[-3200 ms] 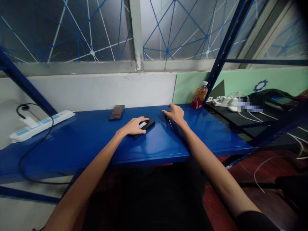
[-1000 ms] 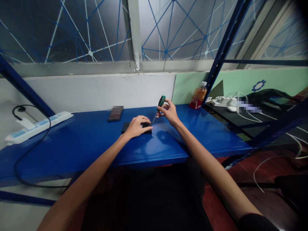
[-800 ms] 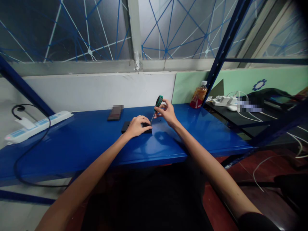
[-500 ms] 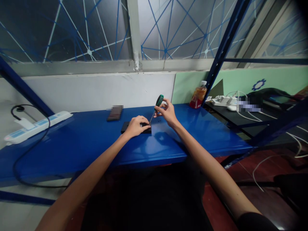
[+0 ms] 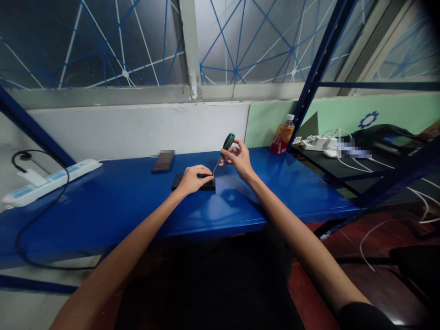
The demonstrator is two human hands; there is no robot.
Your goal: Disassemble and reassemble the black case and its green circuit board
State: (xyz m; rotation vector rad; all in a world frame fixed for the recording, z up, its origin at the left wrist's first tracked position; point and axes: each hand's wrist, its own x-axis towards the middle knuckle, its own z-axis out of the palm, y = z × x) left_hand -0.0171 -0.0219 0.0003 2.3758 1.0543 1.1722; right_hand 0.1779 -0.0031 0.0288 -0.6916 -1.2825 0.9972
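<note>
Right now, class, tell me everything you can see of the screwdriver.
The screwdriver has a green-and-black handle, perhaps plastic or rubber, and a thin, straight, metallic-looking shaft. The fingers of the right hand hold it tilted, handle uppermost and leaning right. Its shaft slants down toward a flat black block, by the left hand; what the tip touches is too small to tell.

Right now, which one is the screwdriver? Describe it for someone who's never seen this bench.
On the blue table, find the black box under the left hand. The screwdriver slants up from the box's right end into the right hand. Unlike the all-dark box, it has a green-and-black handle and thin shaft.
</note>
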